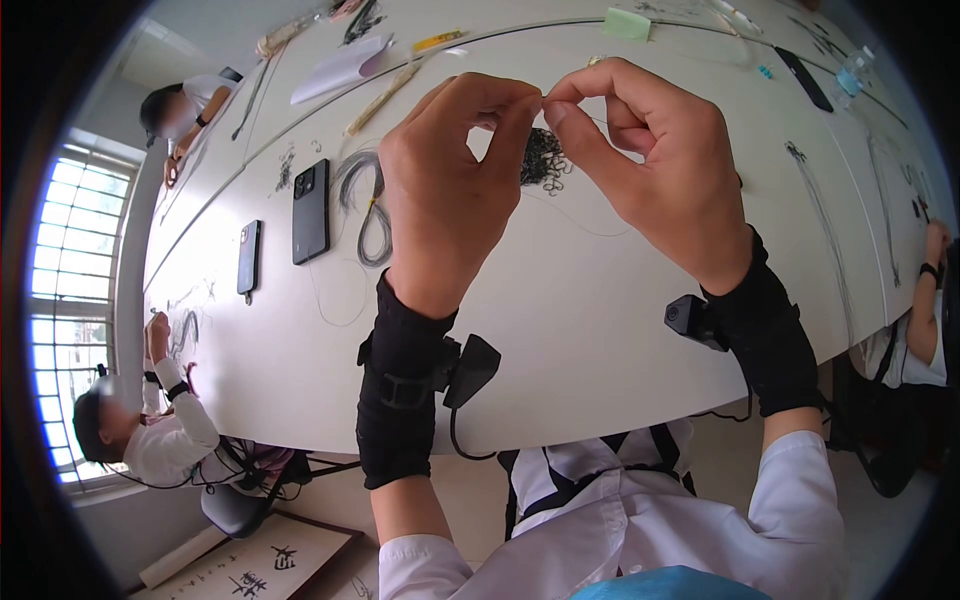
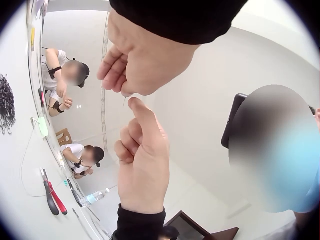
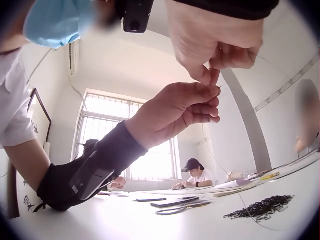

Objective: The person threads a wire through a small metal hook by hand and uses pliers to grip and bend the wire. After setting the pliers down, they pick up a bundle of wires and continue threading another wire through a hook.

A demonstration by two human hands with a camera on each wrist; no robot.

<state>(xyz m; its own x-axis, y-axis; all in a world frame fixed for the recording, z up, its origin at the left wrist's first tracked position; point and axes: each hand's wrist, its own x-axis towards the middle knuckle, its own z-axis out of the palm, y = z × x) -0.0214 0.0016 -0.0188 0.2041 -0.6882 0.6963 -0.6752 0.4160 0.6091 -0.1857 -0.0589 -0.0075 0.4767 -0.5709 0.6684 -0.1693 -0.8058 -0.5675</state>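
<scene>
The white desk (image 1: 580, 330) spreads beneath both hands, with people seated around it, two of them off to the left hand's side. The left hand (image 1: 450, 190) and right hand (image 1: 660, 160) are raised over the desk, tips almost meeting. Each has its thumb and forefinger pinched narrow on a thin thread (image 3: 240, 194) — the right hand's other fingers are bent in toward its palm.

A white sheet of paper (image 1: 340, 68) lies beyond the left hand, on its outer side. A clear bottle (image 1: 855, 75) stands far out past the right hand. Pliers (image 2: 52, 197) with red and black handles show on the desk in the left wrist view. To the left of the left hand lie a large dark phone (image 1: 311, 212) and, farther out, a smaller phone (image 1: 249, 260). Between that hand and the large phone is a grey coil (image 1: 375, 225), tied with yellow. A heap of small black hooks (image 1: 543, 162) sits on the desk, seen between the two hands. The thread, thinnest of all — it runs between the fingertips and trails down from the hands toward the heap.
</scene>
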